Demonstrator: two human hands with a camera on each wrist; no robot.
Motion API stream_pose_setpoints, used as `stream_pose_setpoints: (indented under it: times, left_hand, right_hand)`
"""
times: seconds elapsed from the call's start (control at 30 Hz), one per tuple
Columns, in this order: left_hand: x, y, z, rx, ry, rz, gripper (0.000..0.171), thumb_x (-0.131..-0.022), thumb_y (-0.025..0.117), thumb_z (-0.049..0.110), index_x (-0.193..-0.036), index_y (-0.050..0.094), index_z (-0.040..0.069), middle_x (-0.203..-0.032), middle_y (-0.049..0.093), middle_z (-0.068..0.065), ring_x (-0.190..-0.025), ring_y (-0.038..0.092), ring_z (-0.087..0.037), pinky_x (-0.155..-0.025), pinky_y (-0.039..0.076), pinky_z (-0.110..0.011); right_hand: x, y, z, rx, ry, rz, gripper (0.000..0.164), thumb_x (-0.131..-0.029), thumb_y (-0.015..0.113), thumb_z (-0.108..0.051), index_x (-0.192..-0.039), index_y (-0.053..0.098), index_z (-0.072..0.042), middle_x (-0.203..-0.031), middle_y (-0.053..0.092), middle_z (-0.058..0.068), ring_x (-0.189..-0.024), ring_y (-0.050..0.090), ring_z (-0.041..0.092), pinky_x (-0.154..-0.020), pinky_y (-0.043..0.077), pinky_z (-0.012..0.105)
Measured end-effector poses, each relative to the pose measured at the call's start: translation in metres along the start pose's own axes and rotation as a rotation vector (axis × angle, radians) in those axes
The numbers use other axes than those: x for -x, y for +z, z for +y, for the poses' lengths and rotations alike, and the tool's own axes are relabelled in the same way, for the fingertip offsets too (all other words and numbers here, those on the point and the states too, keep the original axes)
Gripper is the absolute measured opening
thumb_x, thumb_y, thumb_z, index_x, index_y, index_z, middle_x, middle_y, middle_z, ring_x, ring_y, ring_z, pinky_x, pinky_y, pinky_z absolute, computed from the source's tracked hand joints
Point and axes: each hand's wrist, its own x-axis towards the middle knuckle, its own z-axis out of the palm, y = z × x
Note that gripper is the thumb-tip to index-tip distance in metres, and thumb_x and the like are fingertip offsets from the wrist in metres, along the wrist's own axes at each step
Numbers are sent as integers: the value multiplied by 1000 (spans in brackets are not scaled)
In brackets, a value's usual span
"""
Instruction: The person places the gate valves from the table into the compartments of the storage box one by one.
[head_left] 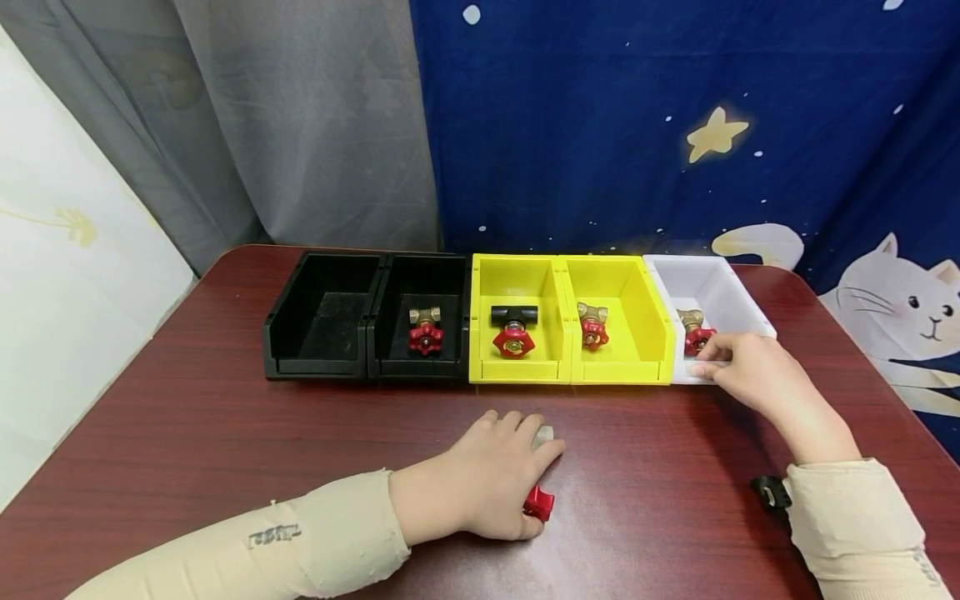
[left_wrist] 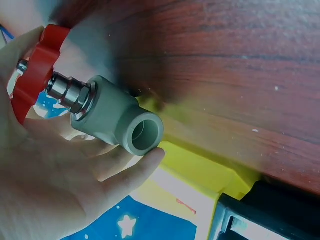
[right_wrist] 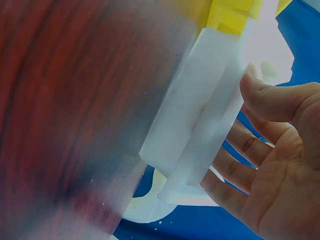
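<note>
In the head view my left hand (head_left: 487,479) lies over a valve low above the table, in front of the bins. The left wrist view shows this grey-bodied valve (left_wrist: 117,117) with its red handwheel (left_wrist: 40,72) by the thumb and my fingers round the grey body. My right hand (head_left: 757,371) reaches over the front lip of the white bin (head_left: 738,292), fingers bent loosely. Beside its fingertips sits a brass valve with a red handwheel (head_left: 697,340), inside that bin. In the right wrist view the thumb (right_wrist: 270,97) is at the bin's white edge, and nothing shows gripped.
Two black bins (head_left: 318,367) and two yellow bins (head_left: 517,372) stand in a row left of the white one. A brass valve (head_left: 426,331) sits in the second black bin, a black-bodied valve (head_left: 513,331) and another brass valve (head_left: 593,325) in the yellow ones. Curtains hang behind.
</note>
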Motion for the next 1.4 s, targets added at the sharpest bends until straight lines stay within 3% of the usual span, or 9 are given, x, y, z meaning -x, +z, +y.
stream_pose_setpoints:
  times: [0.23,0.4,0.57,1.0,1.23,1.4]
  left_hand:
    - [-2,2,0,18,32,36,70,-79,68,57,-137,50,22,-136,52,-7,-121,53,-25,-98,45,-48]
    - [-2,3,3,10,49,54,75,-79,68,58,-141,47,21,-140,51,-8,-125,51,-25,-98,45,-47]
    - [2,2,4,-6,62,117,80,-79,66,59,-146,43,20,-142,50,-7,-125,51,-24,-97,46,-45]
    - [24,-8,-11,68,75,271,83,-82,65,60,-149,37,21,-149,42,-7,-134,44,-26,-106,39,-48]
    - [39,-10,-26,55,99,349,87,-80,68,60,-150,37,19,-150,42,-6,-134,42,-25,-108,37,-45]
    - [52,-12,-38,33,70,400,87,-78,70,60,-149,38,19,-148,44,-6,-131,46,-26,-106,39,-45]
  right_hand:
    - [1,-1,0,4,1,-3,13,-85,75,-19,-82,69,-9,-82,66,14,-76,56,35,-69,44,53]
    - [0,0,0,3,-4,1,12,-85,76,-19,-82,70,-9,-81,66,13,-76,56,34,-69,44,53]
    - [0,0,-1,2,-6,0,12,-85,75,-19,-82,70,-9,-81,66,13,-76,55,34,-69,44,52]
    - [0,1,-1,1,-6,-1,12,-85,76,-19,-82,70,-9,-82,66,13,-77,56,34,-70,45,53]
    - [0,0,0,-3,-5,-5,12,-85,76,-19,-82,70,-9,-82,66,13,-77,56,35,-71,45,54]
    - [0,0,0,-1,-2,-3,12,-85,76,-19,-82,70,-8,-82,66,15,-77,56,35,-71,45,55]
